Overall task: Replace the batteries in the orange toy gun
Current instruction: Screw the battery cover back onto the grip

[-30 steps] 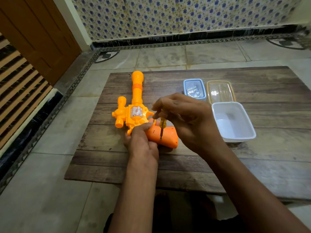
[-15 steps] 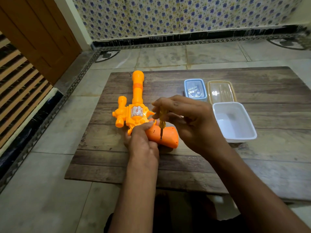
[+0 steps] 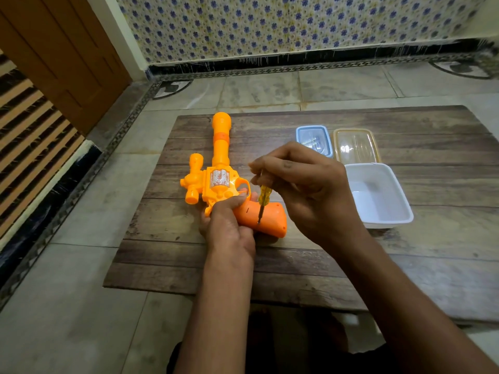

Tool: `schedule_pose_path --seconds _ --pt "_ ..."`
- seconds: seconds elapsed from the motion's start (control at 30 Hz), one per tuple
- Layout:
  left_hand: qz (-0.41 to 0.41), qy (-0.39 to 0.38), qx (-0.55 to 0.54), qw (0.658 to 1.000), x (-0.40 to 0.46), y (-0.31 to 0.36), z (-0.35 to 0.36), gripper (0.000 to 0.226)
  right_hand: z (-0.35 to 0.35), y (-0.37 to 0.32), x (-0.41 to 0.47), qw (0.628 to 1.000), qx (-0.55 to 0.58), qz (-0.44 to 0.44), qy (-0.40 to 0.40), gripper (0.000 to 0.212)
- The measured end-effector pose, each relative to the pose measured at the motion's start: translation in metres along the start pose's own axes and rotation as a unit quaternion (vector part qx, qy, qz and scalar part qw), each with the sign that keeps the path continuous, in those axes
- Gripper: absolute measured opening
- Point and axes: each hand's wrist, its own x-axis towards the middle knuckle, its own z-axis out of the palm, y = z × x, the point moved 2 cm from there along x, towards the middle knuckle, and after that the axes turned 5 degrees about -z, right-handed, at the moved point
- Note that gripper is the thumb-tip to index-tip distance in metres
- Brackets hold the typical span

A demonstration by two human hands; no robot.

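Observation:
An orange toy gun (image 3: 220, 168) lies flat on the wooden board (image 3: 324, 255), barrel pointing away from me. My left hand (image 3: 229, 222) grips it where the body meets the darker orange handle (image 3: 272, 220). A small screwdriver (image 3: 262, 202) with a yellow see-through handle stands nearly upright, its tip on the handle's side. My right hand (image 3: 305, 190) pinches the top of the screwdriver with its fingertips.
A white open tub (image 3: 378, 195) sits just right of my right hand. Behind it lie a clear lid with a yellow rim (image 3: 356, 145) and a small blue-rimmed box (image 3: 314, 139) holding some metal parts. Tiled floor surrounds the low board.
My right hand's fingers have shifted slightly around the screwdriver's top while the tip stays on the handle. The gun and my left hand have stayed in place.

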Motion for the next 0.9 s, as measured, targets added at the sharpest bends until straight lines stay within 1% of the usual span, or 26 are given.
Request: schedule_pose_path --seconds 0.1,0.2,0.27,0.33,0.37,0.43,0.47,0.53,0.63,0.73,0.8,0.83,0.9 --pt "0.009 0.01 -0.008 1.0 0.002 0.0 -0.001 0.094 0.002 0.0 0.001 0.998 -0.049 -0.017 0.018 0.02" --pt "0.002 0.007 0.003 1.0 0.003 0.001 -0.001 0.093 0.002 -0.001 0.001 0.997 -0.07 -0.02 0.027 0.016" --pt "-0.006 -0.003 0.012 1.0 0.0 0.001 -0.001 0.091 0.0 0.0 0.001 0.999 -0.034 -0.01 0.012 0.015" --pt "-0.003 -0.005 0.011 1.0 0.001 0.001 0.0 0.093 -0.002 0.002 0.001 1.0 0.017 0.01 -0.007 0.019" --pt "0.0 -0.005 0.0 1.0 0.002 0.001 -0.001 0.099 -0.002 0.002 0.001 0.999 0.031 0.014 -0.013 0.023" --pt "-0.002 0.003 -0.004 1.0 0.006 -0.001 -0.002 0.123 -0.001 0.001 0.001 1.0 0.025 0.007 -0.017 0.026" --pt "0.003 0.002 -0.004 1.0 0.008 -0.002 -0.004 0.128 0.0 0.001 0.001 1.0 0.015 0.002 -0.013 0.026" --pt "0.017 0.003 -0.009 1.0 0.01 -0.003 -0.006 0.119 0.002 0.0 0.002 1.0 -0.022 -0.003 0.009 0.025" --pt "0.006 -0.005 0.003 1.0 0.006 0.0 -0.004 0.112 0.003 0.0 0.002 0.998 -0.051 -0.005 0.025 0.021" --pt "-0.007 -0.025 0.017 1.0 -0.002 0.002 0.0 0.1 0.003 0.0 0.001 1.0 0.01 0.001 -0.012 0.02" --pt "-0.003 -0.021 0.01 1.0 -0.003 0.002 0.0 0.103 0.002 0.001 0.001 0.998 0.052 0.009 -0.035 0.025" --pt "-0.001 -0.019 0.008 1.0 -0.001 0.001 -0.001 0.103 0.001 0.001 0.001 0.998 0.053 0.012 -0.038 0.026" --pt "-0.002 -0.021 0.007 1.0 -0.003 0.002 0.001 0.097 -0.001 0.003 0.001 0.999 0.033 0.016 -0.026 0.026"
